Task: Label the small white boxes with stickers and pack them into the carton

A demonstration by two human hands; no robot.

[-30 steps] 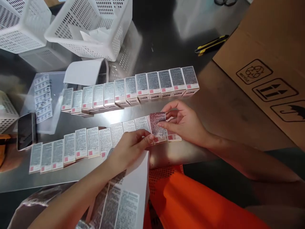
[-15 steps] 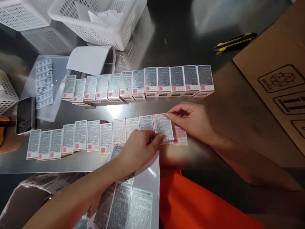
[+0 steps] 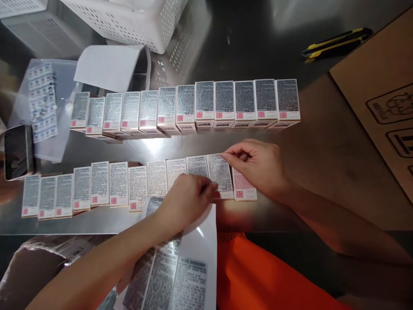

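A printed sticker label [image 3: 220, 172] lies over the top of a small box near the right end of the front row. My right hand [image 3: 258, 165] pinches at the label's upper right corner, thumb and index finger together. My left hand [image 3: 189, 200] is closed at its lower left edge, thumb and fingertips touching it. Beneath the left hand and wrist, a sheet of labels [image 3: 190, 275] hangs over the table edge; whether those fingers also grip it is hidden. The last box [image 3: 245, 188], with red print, is partly under my right hand. More boxes [image 3: 100, 183] extend leftward.
Behind stands a second row of boxes [image 3: 204, 101]. A phone [image 3: 18, 153], a plastic folder [image 3: 66, 82] and a white basket [image 3: 138, 26] are at left and back. A yellow-black cutter [image 3: 337, 43] and a cardboard box [image 3: 371, 73] are at right.
The label has gone from slightly askew, overlapping toward the last box, to lying squarer over its own box. Both hands have shifted slightly left along it. The camera view has moved a little.
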